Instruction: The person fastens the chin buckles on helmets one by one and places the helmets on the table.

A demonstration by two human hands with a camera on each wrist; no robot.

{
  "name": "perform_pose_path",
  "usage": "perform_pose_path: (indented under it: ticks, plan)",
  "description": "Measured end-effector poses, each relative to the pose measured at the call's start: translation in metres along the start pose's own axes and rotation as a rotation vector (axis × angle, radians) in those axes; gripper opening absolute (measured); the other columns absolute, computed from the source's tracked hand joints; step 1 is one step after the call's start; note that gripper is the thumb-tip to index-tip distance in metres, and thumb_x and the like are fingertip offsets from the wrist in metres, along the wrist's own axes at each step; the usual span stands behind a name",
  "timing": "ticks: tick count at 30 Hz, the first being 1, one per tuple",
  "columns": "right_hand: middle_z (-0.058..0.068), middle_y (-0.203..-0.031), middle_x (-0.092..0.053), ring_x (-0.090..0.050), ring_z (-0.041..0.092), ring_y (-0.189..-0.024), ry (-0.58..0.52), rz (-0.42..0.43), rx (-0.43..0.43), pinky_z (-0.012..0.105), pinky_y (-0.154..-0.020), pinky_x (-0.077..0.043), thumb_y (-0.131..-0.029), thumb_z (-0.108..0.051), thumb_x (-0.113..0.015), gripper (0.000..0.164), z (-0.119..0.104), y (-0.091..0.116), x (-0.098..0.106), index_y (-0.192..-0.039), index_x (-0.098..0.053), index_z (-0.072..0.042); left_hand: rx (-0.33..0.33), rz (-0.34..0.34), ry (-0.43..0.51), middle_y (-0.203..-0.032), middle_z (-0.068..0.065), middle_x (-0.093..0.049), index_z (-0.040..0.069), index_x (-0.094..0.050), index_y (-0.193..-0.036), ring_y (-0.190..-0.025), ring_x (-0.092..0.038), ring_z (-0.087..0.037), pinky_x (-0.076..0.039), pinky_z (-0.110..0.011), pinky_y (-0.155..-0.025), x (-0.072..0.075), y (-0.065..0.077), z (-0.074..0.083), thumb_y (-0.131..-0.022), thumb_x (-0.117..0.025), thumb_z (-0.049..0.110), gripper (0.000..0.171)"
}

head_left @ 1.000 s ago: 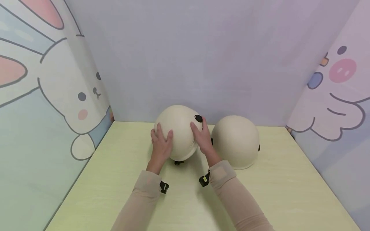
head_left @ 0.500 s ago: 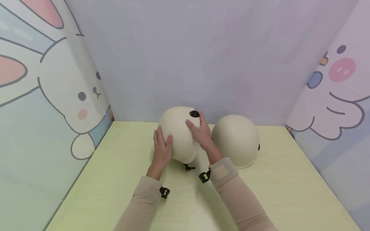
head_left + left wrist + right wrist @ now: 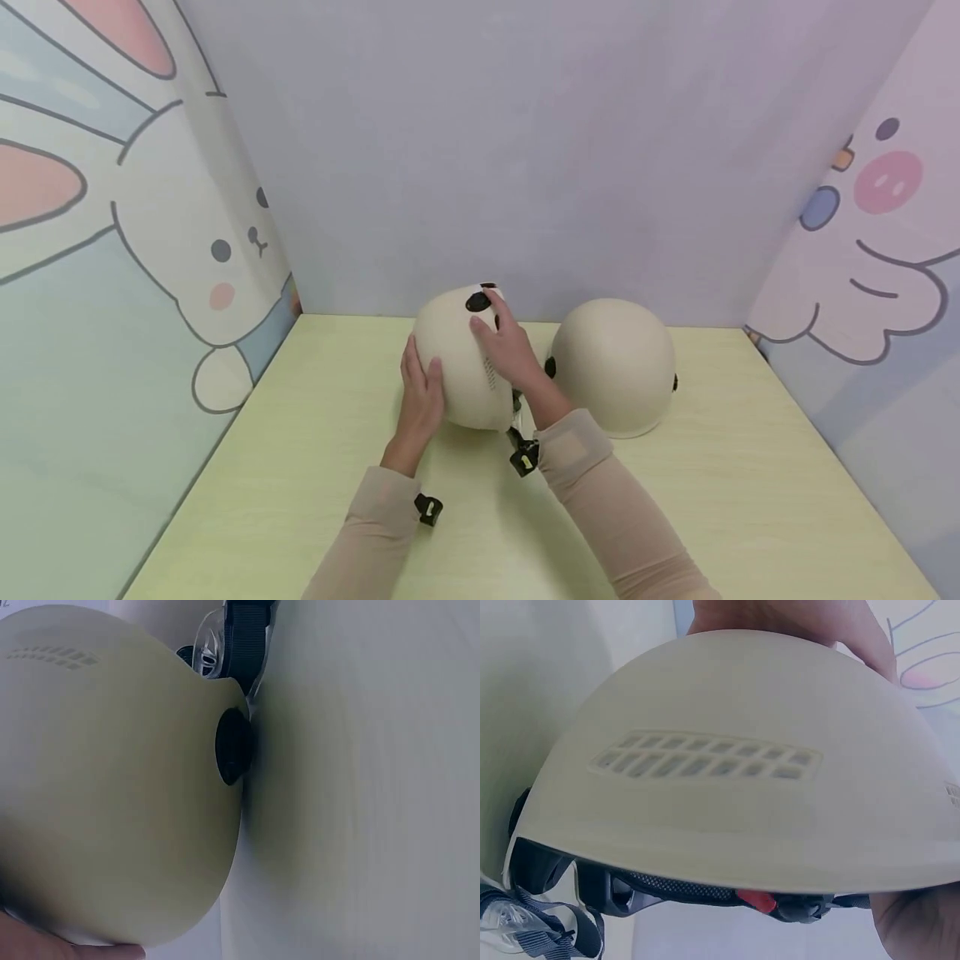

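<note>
Both hands hold a cream helmet (image 3: 457,367), tilted so that its open underside faces right. The left hand (image 3: 422,408) grips its near left side, fingers round the shell and thumb on the surface. From the right, the right hand (image 3: 513,350) grips near the rim, with thumb and fingertip beside a black round button (image 3: 478,302). In the left wrist view a black round fitting (image 3: 234,746) lies close to the table. The right wrist view shows a row of vents (image 3: 705,756), dark inner padding, and a chin strap (image 3: 562,930) hanging below the rim.
A second cream helmet (image 3: 615,367) rests dome up on the table (image 3: 750,483), right beside the right forearm. A grey-lilac wall (image 3: 525,150) stands close behind. Side panels with a printed rabbit (image 3: 180,217) and pig (image 3: 847,242) flank the table.
The held helmet has turned so its rim and vents face right; its black button has moved left. The strap shows further right. The right hand has shifted left with it; the second helmet stays put.
</note>
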State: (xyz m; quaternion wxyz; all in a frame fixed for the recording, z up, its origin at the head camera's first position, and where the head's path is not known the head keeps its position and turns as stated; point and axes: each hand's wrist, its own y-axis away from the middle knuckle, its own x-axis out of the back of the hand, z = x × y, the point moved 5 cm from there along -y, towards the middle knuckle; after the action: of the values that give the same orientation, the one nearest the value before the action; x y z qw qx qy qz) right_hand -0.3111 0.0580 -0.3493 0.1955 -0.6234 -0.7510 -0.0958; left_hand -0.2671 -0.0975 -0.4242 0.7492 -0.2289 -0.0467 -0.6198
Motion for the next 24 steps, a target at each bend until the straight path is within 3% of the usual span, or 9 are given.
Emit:
perform_pose_path:
  ticks: [3, 8, 10, 13, 16, 20, 24]
  plan:
    - [0.015, -0.155, -0.029, -0.041, 0.044, -0.128, -0.006, -0.003, -0.002, 0.060, -0.098, -0.037, -0.102, -0.041, -0.048, 0.060, -0.002, 0.001, -0.003, -0.156, -0.023, -0.032, 0.007, 0.008, 0.011, -0.159, -0.017, -0.004, 0.011, 0.002, -0.157, -0.138, -0.022, -0.043, -0.022, -0.061, -0.107, 0.001, 0.003, -0.003, -0.106, -0.025, 0.044, 0.066]
    - [0.010, -0.156, -0.027, -0.038, 0.039, -0.133, -0.018, -0.040, 0.006, 0.058, -0.101, -0.034, -0.103, -0.039, -0.048, 0.060, -0.004, 0.005, -0.010, -0.156, -0.019, -0.038, 0.019, 0.024, 0.018, -0.159, -0.016, -0.005, 0.013, 0.001, -0.157, -0.139, -0.020, -0.042, -0.021, -0.061, -0.107, 0.004, 0.007, -0.007, -0.105, -0.026, 0.046, 0.067]
    - [0.012, -0.152, -0.036, -0.041, 0.036, -0.131, -0.021, -0.058, 0.024, 0.055, -0.101, -0.035, -0.103, -0.039, -0.048, 0.061, -0.004, 0.007, -0.011, -0.156, -0.017, -0.038, 0.013, 0.028, 0.019, -0.159, -0.017, -0.005, 0.012, 0.001, -0.157, -0.140, -0.019, -0.042, -0.020, -0.061, -0.107, 0.006, 0.008, -0.007, -0.105, -0.026, 0.045, 0.067]
    - [0.013, -0.138, -0.051, -0.057, 0.031, -0.107, -0.047, -0.068, 0.057, 0.047, -0.088, -0.045, -0.103, -0.038, -0.048, 0.063, -0.003, 0.011, -0.010, -0.157, -0.016, -0.035, -0.029, 0.023, -0.005, -0.159, -0.018, -0.003, 0.010, 0.000, -0.157, -0.141, -0.015, -0.043, -0.019, -0.063, -0.107, 0.010, 0.008, -0.005, -0.106, -0.026, 0.043, 0.066]
    - [0.013, -0.128, -0.056, -0.060, 0.027, -0.084, -0.142, -0.080, 0.075, 0.046, -0.073, -0.051, -0.104, -0.035, -0.047, 0.062, 0.001, 0.013, -0.006, -0.157, -0.015, -0.033, -0.074, 0.020, -0.057, -0.159, -0.018, -0.001, 0.009, -0.003, -0.157, -0.142, -0.013, -0.042, -0.018, -0.061, -0.108, 0.016, 0.006, 0.001, -0.106, -0.027, 0.042, 0.065]
    - [0.018, -0.131, -0.054, -0.064, 0.034, -0.083, -0.276, -0.094, 0.075, 0.056, -0.067, -0.052, -0.105, -0.031, -0.047, 0.059, 0.013, 0.015, 0.001, -0.157, -0.018, -0.029, -0.114, 0.009, -0.130, -0.159, -0.018, -0.001, 0.010, -0.006, -0.157, -0.143, -0.012, -0.040, -0.019, -0.058, -0.109, 0.026, -0.001, 0.010, -0.106, -0.027, 0.041, 0.064]
    - [0.016, -0.131, -0.053, -0.062, 0.037, -0.090, -0.230, -0.072, 0.021, 0.052, -0.066, -0.053, -0.104, -0.031, -0.049, 0.056, 0.031, 0.018, 0.008, -0.155, -0.026, -0.026, -0.147, -0.006, -0.191, -0.160, -0.018, -0.004, 0.007, -0.009, -0.157, -0.145, -0.004, -0.037, -0.015, -0.059, -0.110, 0.035, -0.008, 0.017, -0.106, -0.029, 0.041, 0.065]
